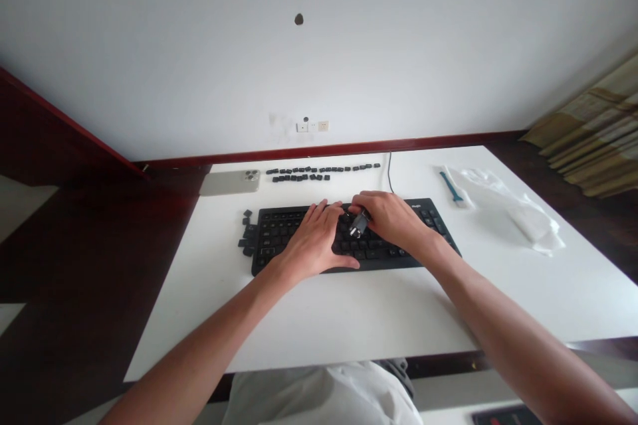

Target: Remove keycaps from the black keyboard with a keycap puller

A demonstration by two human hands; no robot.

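A black keyboard (279, 234) lies on the white table in front of me. My left hand (316, 239) rests on it with thumb and fingers spread, holding nothing. Over the middle of the keys, my right hand (386, 216) is closed around a dark tool (359, 220) with a shiny metal end that points back towards me. The tool's far end is near my left fingertips, and its exact kind is unclear. Loose black keycaps (299, 178) lie in rows behind the keyboard. More keycaps (248, 239) sit at its left edge. My hands hide many of the keys.
A phone (229, 182) lies at the table's back left. On the right are a teal and white brush (453, 187) and a crumpled white plastic bag (528, 216). A black cable (389, 172) runs off the table's back edge. Behind stands a wall with sockets (313, 126).
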